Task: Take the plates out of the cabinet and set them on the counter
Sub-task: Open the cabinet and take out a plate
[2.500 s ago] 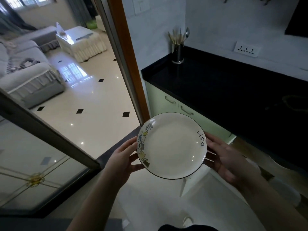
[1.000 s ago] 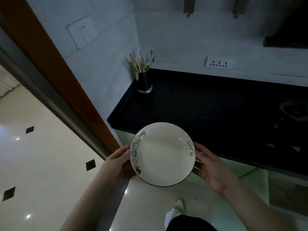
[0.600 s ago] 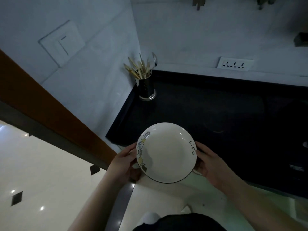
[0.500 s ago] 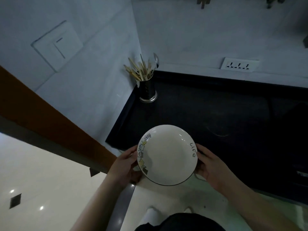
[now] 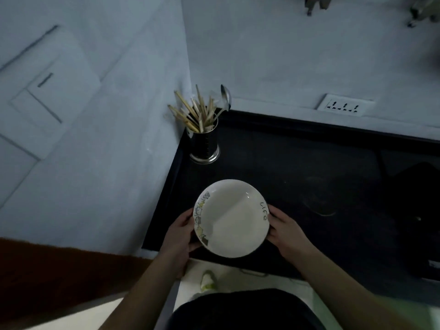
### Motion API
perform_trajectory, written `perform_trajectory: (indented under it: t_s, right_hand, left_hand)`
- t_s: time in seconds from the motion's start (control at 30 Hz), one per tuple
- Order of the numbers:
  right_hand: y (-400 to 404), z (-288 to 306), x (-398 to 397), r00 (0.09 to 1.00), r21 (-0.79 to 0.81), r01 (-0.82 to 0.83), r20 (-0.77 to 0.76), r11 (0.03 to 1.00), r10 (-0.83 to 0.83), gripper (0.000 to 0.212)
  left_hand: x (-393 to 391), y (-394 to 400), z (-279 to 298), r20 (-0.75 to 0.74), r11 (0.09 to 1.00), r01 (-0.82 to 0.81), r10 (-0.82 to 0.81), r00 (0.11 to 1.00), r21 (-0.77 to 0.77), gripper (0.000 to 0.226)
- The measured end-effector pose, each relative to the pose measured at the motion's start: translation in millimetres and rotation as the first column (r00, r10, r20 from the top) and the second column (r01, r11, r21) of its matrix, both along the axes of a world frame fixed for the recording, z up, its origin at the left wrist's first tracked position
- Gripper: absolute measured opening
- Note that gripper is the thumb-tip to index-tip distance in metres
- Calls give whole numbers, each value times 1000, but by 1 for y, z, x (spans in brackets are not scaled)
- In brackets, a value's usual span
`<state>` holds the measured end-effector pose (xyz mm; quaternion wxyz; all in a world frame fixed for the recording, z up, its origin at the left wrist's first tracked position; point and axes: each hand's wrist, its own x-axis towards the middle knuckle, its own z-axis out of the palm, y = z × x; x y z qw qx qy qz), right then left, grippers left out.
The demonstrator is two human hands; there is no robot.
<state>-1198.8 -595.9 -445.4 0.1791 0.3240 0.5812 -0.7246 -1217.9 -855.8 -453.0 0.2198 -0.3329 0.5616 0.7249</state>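
I hold a white plate [image 5: 232, 219] between both hands over the near left corner of the dark bench [image 5: 297, 167], its rim printed with small cartoon figures on the left and the word "life" on the right. My left hand [image 5: 181, 231] curls around the plate's left edge and my right hand [image 5: 284, 228] curls around its right edge, so each grip is closed on the rim, opposite one another. I cannot tell whether the plate's underside already touches the bench or hangs just above it; it looks roughly level, tipped slightly toward me.

I judge the plate to be glazed ceramic: stiff, moderately heavy for its size, smooth enough to slip from dry fingers, and likely to chip or crack if it lands on an edge against the hard bench. The raised rim is the place to hold it, with thumbs on top and fingers beneath at two opposite points, as now. To set it down I would lower it flat, let the base meet the surface, then slide the fingers out sideways rather than drop it the last stretch.

A metal cup of chopsticks [image 5: 204, 136] with a spoon stands in the back corner by the wall, well apart from the plate. A wall socket [image 5: 344, 107] sits above the bench's far edge.
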Motion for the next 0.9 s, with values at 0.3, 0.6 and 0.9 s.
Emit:
perform_trajectory:
  t_s: [0.3, 0.6, 0.9]
  right_hand:
    - [-16, -10, -41, 986, 48, 117, 114, 992, -122, 31]
    - [-24, -20, -65, 968, 84, 157, 184, 984, -170, 38]
    - [-19, -19, -73, 961, 109, 191, 180, 975, -209, 37]
  left_hand:
    - [-56, -7, -14, 20, 991, 87, -86, 996, -102, 28]
    - [-80, -6, -17, -3, 982, 94, -96, 995, -162, 25]
    - [-93, 6, -12, -16, 984, 101, -104, 994, -149, 25]
